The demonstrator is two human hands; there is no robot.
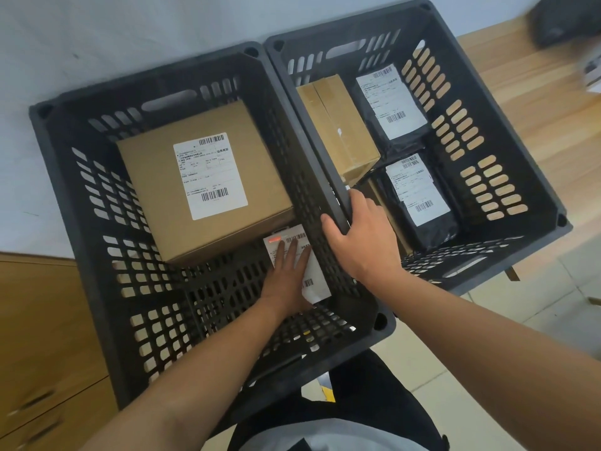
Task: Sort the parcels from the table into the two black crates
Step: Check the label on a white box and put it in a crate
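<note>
Two black slotted crates stand side by side. The left crate (97,222) holds a large brown box (153,190) with a white label and, at its near right corner, a small white parcel (317,281) with barcodes. My left hand (289,275) lies flat on that white parcel, fingers straight. My right hand (361,236) grips the rim where the two crates meet, thumb on the left side. The right crate (507,131) contains a brown box (338,125) and two black bagged parcels (393,102) (419,203) with white labels.
The crates sit on a light wooden table (536,76) against a pale wall. A dark object (559,21) and a blurred item lie at the far right. A wooden cabinet (39,336) is at the lower left; tiled floor shows at the lower right.
</note>
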